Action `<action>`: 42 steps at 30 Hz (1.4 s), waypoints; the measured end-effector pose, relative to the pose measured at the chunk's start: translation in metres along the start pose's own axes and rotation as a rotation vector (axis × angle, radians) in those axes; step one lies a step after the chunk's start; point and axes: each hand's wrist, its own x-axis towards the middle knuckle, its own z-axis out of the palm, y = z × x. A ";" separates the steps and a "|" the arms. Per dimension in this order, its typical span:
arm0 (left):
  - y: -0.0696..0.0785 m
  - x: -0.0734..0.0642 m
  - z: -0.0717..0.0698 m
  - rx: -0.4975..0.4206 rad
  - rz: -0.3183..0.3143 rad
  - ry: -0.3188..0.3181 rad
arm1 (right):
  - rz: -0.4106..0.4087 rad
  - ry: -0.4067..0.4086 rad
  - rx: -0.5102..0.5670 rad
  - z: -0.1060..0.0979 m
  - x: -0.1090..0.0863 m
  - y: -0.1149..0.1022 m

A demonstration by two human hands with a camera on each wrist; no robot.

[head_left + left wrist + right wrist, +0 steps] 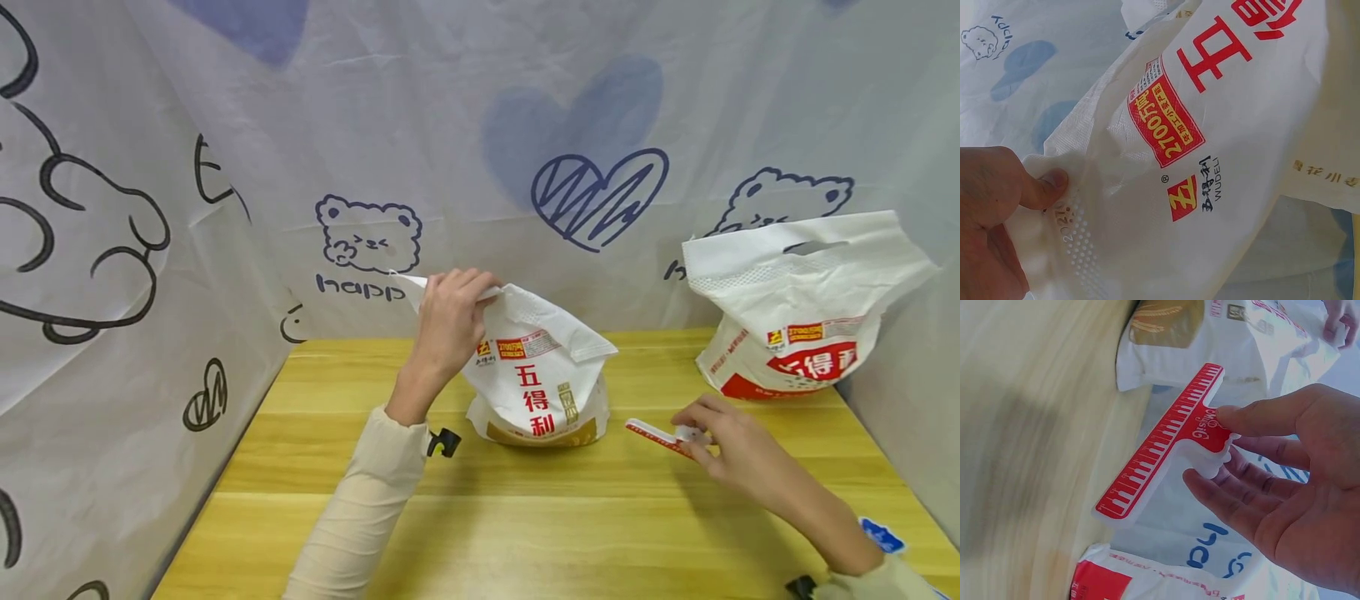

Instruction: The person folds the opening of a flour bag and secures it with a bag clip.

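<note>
A white flour bag (525,367) with red and gold print stands on the table, its top edge gathered and folded. My left hand (452,321) grips that top edge; in the left wrist view the thumb (1054,182) presses on the bag's (1147,219) perforated rim. To the right of the bag, above the table, my right hand (731,446) pinches a red and white clip (660,437) by its grip end. In the right wrist view the clip (1160,447) shows a piano-key pattern and a long straight jaw, with nothing seen between its jaws.
A second white flour bag (795,308) with a cut-out handle stands at the back right. A blue and white item (882,535) lies at the table's right edge. The wooden table (540,533) meets printed cloth walls (450,125) at the back and sides.
</note>
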 end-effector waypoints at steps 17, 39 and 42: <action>-0.001 -0.001 0.002 -0.007 0.019 0.019 | -0.011 0.115 -0.020 -0.026 0.013 -0.001; -0.002 -0.001 0.005 -0.005 0.030 0.045 | -0.016 0.176 -0.029 -0.045 0.029 -0.008; -0.003 -0.001 0.005 -0.006 0.032 0.047 | -0.035 0.199 -0.038 -0.047 0.032 -0.009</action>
